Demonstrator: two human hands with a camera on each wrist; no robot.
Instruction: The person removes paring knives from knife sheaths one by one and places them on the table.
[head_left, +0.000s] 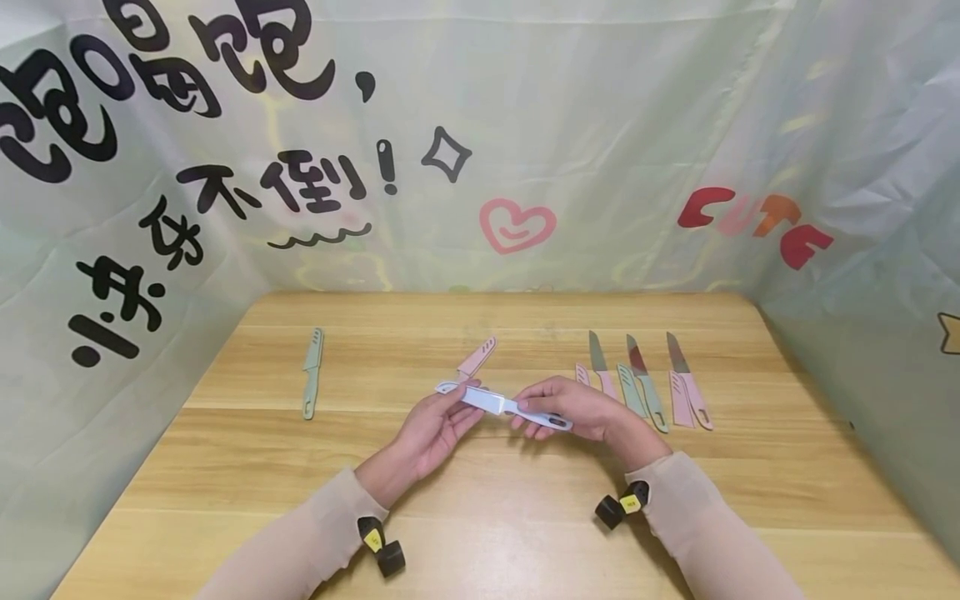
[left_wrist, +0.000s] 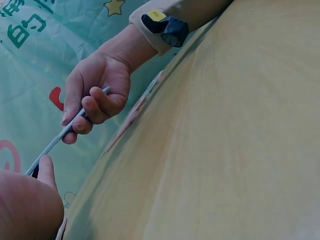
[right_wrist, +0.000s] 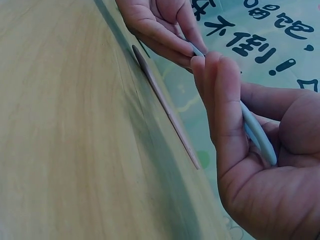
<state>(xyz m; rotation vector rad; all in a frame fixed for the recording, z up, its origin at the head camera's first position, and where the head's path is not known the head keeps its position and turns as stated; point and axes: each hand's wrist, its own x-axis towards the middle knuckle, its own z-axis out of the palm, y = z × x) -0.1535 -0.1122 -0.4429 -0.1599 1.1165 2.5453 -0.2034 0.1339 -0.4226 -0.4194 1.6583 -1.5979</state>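
One blue knife (head_left: 512, 407): left hand (head_left: 435, 427) pinching sheath (head_left: 483, 400), right hand (head_left: 577, 407) pinching handle (head_left: 537, 417); slot (head_left: 558, 422) visible in head view only.

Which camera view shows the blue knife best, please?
The head view, with the blue knife seen flat, handle included. Left wrist: only its thin edge; right wrist: small parts, the rest behind fingers.
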